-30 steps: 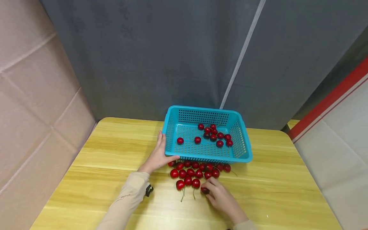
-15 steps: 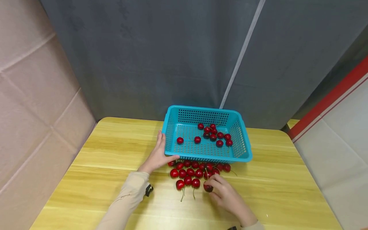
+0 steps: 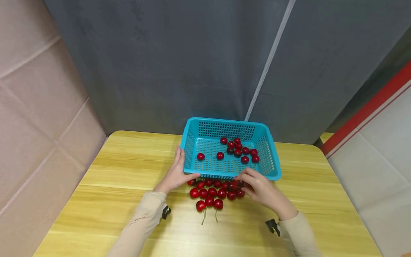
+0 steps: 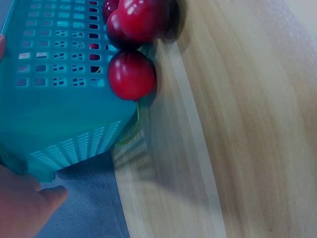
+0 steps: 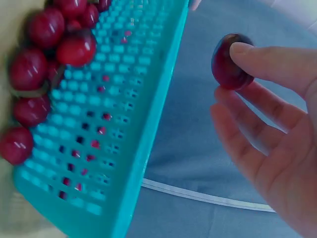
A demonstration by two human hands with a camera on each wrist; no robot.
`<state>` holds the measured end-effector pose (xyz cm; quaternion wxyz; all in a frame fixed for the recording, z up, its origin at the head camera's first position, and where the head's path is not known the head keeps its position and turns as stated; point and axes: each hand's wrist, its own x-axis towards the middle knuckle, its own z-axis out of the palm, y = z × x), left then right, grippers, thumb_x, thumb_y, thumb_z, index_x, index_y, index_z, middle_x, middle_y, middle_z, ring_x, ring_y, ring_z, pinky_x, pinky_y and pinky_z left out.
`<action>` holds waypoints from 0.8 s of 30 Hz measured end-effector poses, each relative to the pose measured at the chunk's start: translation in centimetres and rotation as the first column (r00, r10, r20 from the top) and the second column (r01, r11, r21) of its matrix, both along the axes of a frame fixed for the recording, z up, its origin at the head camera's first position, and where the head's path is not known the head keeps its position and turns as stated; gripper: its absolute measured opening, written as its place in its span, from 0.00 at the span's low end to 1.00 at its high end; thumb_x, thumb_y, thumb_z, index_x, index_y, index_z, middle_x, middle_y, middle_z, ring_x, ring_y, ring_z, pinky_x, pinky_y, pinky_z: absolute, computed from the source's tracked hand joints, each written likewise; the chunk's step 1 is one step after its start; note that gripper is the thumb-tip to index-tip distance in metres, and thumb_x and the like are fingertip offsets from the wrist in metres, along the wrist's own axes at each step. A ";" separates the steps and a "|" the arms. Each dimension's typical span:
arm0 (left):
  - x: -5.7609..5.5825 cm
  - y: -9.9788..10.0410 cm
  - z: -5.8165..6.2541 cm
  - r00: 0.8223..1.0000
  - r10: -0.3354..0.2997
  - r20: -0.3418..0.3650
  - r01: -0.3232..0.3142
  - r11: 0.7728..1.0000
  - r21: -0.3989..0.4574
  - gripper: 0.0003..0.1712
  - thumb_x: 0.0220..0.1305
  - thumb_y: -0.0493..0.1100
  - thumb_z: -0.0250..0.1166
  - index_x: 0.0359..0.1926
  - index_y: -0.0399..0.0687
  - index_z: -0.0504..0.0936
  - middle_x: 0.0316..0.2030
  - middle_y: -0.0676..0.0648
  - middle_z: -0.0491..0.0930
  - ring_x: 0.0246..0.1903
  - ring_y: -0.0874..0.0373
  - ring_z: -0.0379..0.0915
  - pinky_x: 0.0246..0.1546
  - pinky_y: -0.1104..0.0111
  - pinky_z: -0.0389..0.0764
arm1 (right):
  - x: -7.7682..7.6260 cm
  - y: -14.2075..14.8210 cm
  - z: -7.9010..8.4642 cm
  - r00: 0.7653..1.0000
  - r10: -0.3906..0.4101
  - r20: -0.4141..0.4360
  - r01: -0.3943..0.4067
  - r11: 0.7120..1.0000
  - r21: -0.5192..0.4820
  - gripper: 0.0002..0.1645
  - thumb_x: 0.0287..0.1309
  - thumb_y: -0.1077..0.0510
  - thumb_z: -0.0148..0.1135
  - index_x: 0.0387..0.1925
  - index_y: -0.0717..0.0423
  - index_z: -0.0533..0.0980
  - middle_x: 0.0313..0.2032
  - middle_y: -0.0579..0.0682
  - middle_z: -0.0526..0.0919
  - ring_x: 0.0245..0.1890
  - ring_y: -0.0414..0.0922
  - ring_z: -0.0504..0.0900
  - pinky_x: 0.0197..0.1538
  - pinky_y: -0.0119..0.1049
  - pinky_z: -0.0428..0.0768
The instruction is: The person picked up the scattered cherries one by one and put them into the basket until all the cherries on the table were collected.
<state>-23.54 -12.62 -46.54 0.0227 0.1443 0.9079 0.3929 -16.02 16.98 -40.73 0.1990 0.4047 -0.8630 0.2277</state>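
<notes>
A blue plastic basket (image 3: 231, 175) holds several red cherries (image 3: 220, 156). My left hand (image 3: 176, 176) rests against its near left corner, fingers straight along the left side and thumb on the front rim. In the left wrist view, part of that hand (image 4: 22, 203) shows beside the basket corner. My right hand (image 3: 261, 187) is over the near edge of the basket, towards its right end. It pinches a dark red cherry (image 5: 225, 67) between thumb and fingers, seen in the right wrist view outside the basket wall (image 5: 148, 114).
More cherries (image 3: 212, 192), some with green stems, lie in rows on the wooden table (image 3: 141, 153) in front of the basket. A grey cloth (image 3: 176, 64) hangs behind the table. Pale panels stand at left and right, the right one with a red edge.
My right hand has lifted a cherry from the right of the front row and carried it up towards the basket's front rim. The left hand and basket have stayed in place.
</notes>
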 end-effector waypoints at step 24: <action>-0.1 -0.1 -0.2 1.000 0.002 -0.004 -0.002 1.000 0.001 0.71 0.40 0.73 0.63 0.70 0.42 0.32 0.69 0.51 0.19 0.69 0.47 0.28 0.62 0.52 0.56 | -11.1 -0.7 3.8 0.937 -0.153 0.315 0.060 0.956 0.286 0.17 0.48 0.70 0.63 0.43 0.61 0.77 0.38 0.52 0.76 0.37 0.47 0.75 0.41 0.38 0.80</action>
